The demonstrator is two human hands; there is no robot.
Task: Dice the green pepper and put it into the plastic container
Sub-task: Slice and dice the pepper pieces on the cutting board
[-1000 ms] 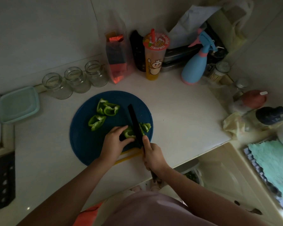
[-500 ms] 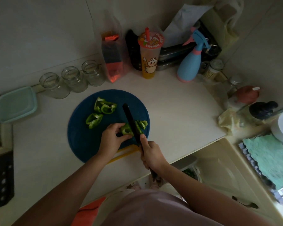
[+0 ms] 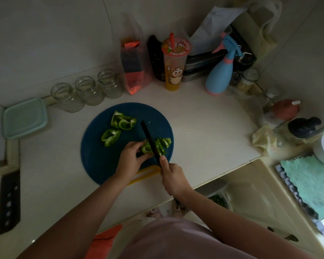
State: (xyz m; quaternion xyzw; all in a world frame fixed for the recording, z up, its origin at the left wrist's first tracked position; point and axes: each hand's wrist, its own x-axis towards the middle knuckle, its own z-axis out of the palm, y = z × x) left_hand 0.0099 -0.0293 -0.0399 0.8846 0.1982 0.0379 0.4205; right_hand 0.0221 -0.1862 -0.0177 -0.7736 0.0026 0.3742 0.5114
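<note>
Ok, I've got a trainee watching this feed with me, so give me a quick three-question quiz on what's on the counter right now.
1. True or false: the right hand grips the knife while the left hand holds a pepper piece on the blue cutting board.
2. How many glass jars stand behind the board? A two, B three, C five.
3. Fill in: the cut strips lie on the ___ side of the blade.

Key: 1 true; 2 B; 3 right.
</note>
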